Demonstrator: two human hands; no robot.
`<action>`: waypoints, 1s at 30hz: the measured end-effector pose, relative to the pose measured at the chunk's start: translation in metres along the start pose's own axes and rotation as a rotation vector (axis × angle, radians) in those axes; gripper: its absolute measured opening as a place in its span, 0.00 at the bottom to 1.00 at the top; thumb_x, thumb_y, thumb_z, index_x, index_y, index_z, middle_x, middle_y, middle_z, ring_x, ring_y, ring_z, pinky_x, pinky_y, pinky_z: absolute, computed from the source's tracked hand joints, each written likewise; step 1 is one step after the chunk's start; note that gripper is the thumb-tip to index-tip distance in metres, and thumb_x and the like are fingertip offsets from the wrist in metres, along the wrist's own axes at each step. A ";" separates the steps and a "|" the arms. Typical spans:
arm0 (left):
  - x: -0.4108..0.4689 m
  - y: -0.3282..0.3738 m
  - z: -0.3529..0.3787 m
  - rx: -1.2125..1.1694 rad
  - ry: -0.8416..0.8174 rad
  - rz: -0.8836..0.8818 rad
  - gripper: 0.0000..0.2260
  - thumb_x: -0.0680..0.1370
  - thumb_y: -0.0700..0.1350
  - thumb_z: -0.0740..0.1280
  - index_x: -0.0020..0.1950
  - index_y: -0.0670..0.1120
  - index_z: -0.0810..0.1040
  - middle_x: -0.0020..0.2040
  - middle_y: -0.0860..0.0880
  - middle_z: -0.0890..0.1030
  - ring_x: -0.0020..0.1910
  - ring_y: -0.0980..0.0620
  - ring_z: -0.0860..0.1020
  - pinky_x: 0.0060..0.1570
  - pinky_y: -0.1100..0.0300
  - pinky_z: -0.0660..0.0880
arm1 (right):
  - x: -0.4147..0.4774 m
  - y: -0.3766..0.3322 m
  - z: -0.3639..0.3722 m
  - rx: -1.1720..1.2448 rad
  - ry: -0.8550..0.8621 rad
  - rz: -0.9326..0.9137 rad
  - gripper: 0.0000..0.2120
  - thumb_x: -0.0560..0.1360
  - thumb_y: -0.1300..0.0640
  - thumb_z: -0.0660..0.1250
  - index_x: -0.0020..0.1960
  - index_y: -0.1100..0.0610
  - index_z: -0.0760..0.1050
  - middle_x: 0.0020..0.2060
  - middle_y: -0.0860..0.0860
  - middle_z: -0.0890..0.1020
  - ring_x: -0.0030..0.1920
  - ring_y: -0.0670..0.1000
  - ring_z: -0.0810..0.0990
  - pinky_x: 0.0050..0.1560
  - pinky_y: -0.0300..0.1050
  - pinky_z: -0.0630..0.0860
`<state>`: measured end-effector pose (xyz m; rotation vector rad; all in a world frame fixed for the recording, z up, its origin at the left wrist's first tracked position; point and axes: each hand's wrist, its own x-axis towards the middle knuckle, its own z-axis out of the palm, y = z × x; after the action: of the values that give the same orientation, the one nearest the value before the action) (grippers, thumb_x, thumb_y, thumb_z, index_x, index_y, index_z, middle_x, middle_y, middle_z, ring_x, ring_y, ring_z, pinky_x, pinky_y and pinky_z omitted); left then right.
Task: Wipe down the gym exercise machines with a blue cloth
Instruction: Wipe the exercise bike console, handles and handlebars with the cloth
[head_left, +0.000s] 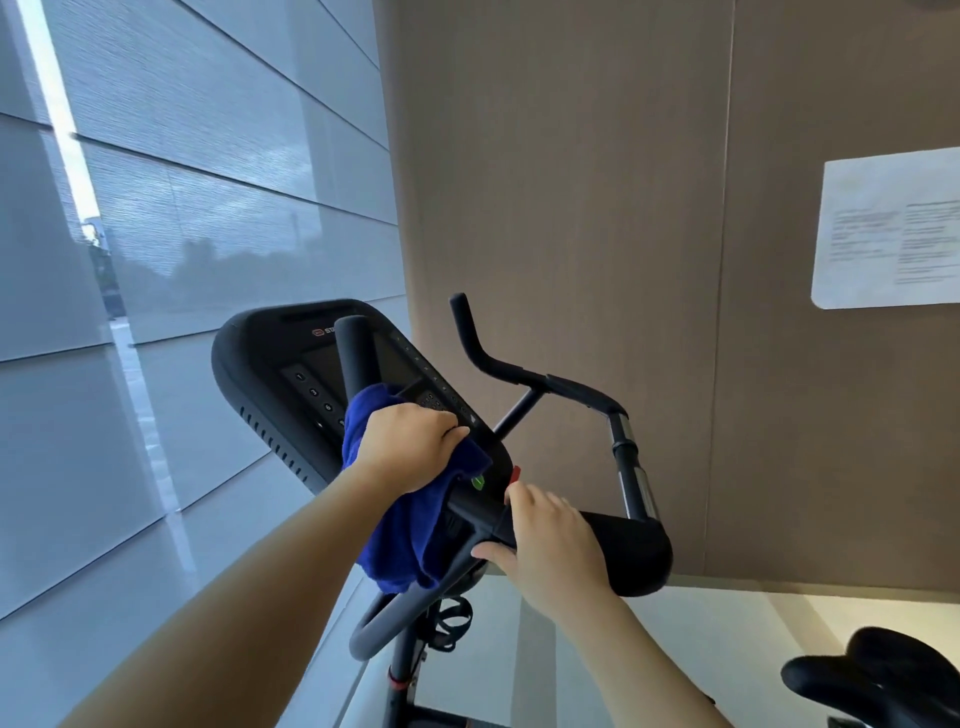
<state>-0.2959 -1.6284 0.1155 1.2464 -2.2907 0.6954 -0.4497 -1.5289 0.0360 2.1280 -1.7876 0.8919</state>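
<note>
A black exercise bike stands in front of me, its console (291, 374) tilted toward the window. My left hand (408, 444) grips a blue cloth (410, 535) wrapped around the bike's upright left handle (353, 353), just below the handle's bare top. The cloth hangs down in folds over the handlebar stem. My right hand (545, 540) is closed around the horizontal handlebar (628, 551), next to its thick padded end. A red button and a green button sit between my two hands.
The right handlebar horn (483, 348) rises behind the console. A black saddle (883, 675) shows at the bottom right. A tan wall panel with a white paper notice (888, 228) stands close behind. A shaded window wall (182, 208) runs along the left.
</note>
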 end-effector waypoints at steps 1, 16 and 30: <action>-0.003 0.002 0.000 -0.014 0.013 -0.020 0.17 0.80 0.56 0.52 0.38 0.50 0.72 0.34 0.53 0.75 0.39 0.50 0.76 0.33 0.57 0.64 | 0.000 0.001 0.001 0.006 0.000 0.000 0.26 0.71 0.36 0.63 0.57 0.54 0.65 0.53 0.49 0.76 0.54 0.50 0.74 0.55 0.43 0.69; -0.063 -0.043 -0.021 -0.120 -0.076 0.273 0.37 0.67 0.43 0.63 0.73 0.46 0.53 0.74 0.48 0.61 0.75 0.52 0.53 0.70 0.65 0.44 | 0.009 -0.014 -0.002 0.227 0.066 0.039 0.47 0.67 0.35 0.66 0.74 0.51 0.45 0.73 0.53 0.57 0.71 0.53 0.58 0.69 0.56 0.62; -0.066 -0.060 0.001 -0.175 0.019 0.265 0.33 0.74 0.54 0.67 0.74 0.49 0.57 0.75 0.53 0.60 0.74 0.54 0.55 0.71 0.62 0.51 | 0.048 -0.083 0.042 -0.123 0.123 0.030 0.38 0.74 0.42 0.63 0.74 0.58 0.49 0.72 0.57 0.62 0.68 0.55 0.66 0.66 0.50 0.64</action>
<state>-0.2122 -1.6151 0.0891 0.8639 -2.4663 0.5751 -0.3548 -1.5707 0.0472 1.9332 -1.7697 0.8763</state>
